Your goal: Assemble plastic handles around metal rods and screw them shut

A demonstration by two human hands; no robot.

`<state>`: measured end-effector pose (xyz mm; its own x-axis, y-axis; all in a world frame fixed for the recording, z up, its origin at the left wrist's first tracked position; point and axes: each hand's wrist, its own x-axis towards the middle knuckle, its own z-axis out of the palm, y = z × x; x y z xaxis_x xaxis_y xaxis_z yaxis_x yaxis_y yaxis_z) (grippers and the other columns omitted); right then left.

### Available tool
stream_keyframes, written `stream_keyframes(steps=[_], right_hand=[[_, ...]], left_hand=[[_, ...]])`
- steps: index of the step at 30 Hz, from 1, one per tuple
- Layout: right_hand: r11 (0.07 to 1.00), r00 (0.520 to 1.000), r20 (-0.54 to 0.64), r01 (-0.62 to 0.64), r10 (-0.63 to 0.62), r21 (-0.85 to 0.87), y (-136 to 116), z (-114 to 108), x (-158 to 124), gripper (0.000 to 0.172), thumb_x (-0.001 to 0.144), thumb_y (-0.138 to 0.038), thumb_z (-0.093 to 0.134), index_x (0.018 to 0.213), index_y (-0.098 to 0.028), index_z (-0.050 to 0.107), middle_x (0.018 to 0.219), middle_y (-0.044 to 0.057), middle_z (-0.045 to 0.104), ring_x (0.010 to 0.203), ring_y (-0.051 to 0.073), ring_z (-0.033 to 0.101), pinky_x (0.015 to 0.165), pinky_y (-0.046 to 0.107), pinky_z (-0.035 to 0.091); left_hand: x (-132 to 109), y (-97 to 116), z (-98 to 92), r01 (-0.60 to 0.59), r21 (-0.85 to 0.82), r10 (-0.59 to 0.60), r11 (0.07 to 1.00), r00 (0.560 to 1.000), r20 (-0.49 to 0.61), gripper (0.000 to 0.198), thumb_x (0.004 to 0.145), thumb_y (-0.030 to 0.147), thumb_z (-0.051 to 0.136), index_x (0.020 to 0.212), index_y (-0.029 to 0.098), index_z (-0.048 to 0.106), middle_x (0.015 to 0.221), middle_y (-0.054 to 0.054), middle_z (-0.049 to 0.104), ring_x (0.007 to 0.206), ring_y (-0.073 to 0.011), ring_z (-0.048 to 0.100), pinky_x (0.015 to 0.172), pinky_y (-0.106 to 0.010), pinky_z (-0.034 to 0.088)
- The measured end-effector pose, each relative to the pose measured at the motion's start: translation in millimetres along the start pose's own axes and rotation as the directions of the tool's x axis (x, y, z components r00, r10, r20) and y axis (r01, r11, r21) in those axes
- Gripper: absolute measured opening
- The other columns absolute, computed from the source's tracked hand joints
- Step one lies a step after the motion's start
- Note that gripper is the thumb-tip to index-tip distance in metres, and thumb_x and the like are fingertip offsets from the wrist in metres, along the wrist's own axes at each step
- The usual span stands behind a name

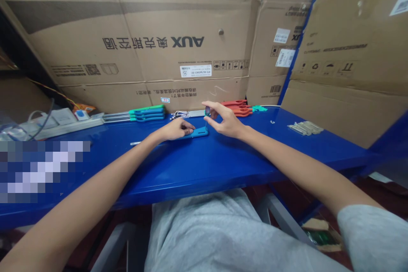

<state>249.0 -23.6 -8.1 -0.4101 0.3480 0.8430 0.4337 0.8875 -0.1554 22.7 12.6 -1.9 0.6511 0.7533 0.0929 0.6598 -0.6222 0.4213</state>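
Note:
My left hand [177, 129] is closed on a blue plastic handle [199, 132] that lies on the blue table, a slot showing near its right end. A metal shank [135, 143] pokes out to the left of that hand. In the fingers of my right hand [225, 120] is a small screwdriver [208, 111] with a dark, purplish grip. It stands upright, its thin shaft pointing down at the handle's right end. Whether the tip sits in a screw is too small to tell.
Tools with green and blue handles [148, 113] lie at the back left, orange-handled ones [237, 108] behind my right hand. Packed pale strips [305, 128] rest at right. A power strip [70, 123] stands left. Cardboard [153, 17] walls the back.

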Motion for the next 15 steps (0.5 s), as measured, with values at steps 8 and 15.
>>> stream_keyframes(steps=[8,15], right_hand=[[0.999,0.999,0.003,0.048,-0.048,0.015,0.4,0.8,-0.5,0.044,0.084,-0.013,0.050,0.127,-0.020,0.048,0.106,0.007,0.063,0.086,0.014,0.061,0.073,0.027,0.054],[1.000,1.000,-0.013,0.003,-0.004,-0.028,0.1,0.8,-1.3,0.037,0.084,-0.021,0.057,0.121,-0.021,0.050,0.099,0.004,0.064,0.065,0.010,0.058,0.072,0.028,0.054]], left_hand=[[0.3,-1.7,-0.1,-0.003,-0.008,0.003,1.000,1.000,0.000,0.043,0.078,0.031,0.052,0.107,0.008,0.072,0.095,-0.007,0.074,0.081,-0.0218,0.062,0.074,-0.028,0.048],[1.3,-3.3,1.1,-0.005,-0.020,0.004,1.000,1.000,-0.008,0.040,0.077,0.031,0.053,0.106,0.010,0.072,0.098,-0.006,0.073,0.083,-0.0211,0.062,0.075,-0.027,0.048]])
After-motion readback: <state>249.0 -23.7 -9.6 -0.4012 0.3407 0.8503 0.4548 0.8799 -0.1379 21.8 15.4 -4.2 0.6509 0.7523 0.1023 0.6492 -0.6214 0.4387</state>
